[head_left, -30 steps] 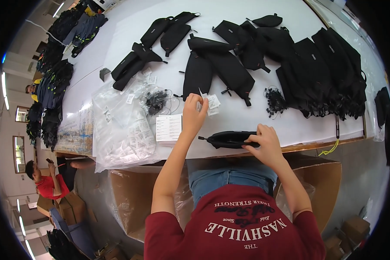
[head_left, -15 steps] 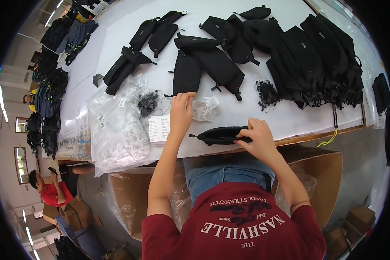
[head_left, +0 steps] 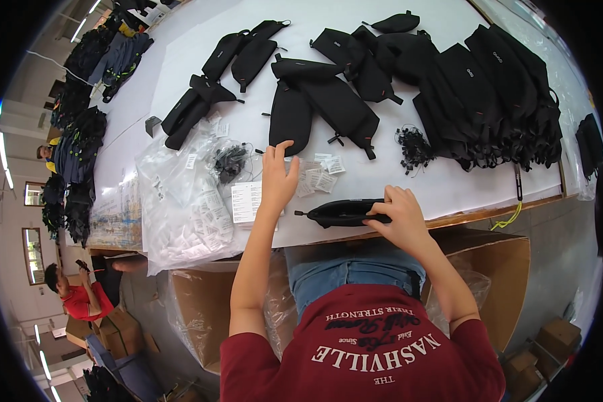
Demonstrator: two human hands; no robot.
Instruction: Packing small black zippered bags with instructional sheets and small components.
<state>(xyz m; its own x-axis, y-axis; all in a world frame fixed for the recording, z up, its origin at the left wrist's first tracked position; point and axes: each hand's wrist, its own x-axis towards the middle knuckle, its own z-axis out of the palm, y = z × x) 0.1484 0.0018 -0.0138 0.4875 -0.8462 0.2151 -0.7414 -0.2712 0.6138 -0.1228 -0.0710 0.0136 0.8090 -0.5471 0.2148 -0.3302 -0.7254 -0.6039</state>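
Note:
My right hand [head_left: 403, 220] grips one end of a black zippered pouch [head_left: 335, 213] at the table's near edge, thumb and fingers pinching its rim. The pouch's mouth gapes, and its zipper pull points left. Farther up, my left hand [head_left: 279, 177] has its fingers apart and holds nothing. Its fingertips are at the lower end of a flat black pouch [head_left: 289, 120]; whether they touch it I cannot tell. Small white packets [head_left: 321, 175] lie just right of that hand. Beside my left wrist is a white printed sheet [head_left: 246, 201].
Clear plastic bags with white packets [head_left: 194, 214] lie at left, with a dark bundle of cords [head_left: 229, 161]. Another cord bundle [head_left: 414, 147] sits near a big row of black pouches [head_left: 479, 100]. Open cardboard boxes [head_left: 496, 275] stand under the table. A person in red [head_left: 87, 299] is at far left.
The fingers of my left hand, closer together before, have spread near the flat pouch's lower end. My right hand still grips the zippered pouch in nearly the same place.

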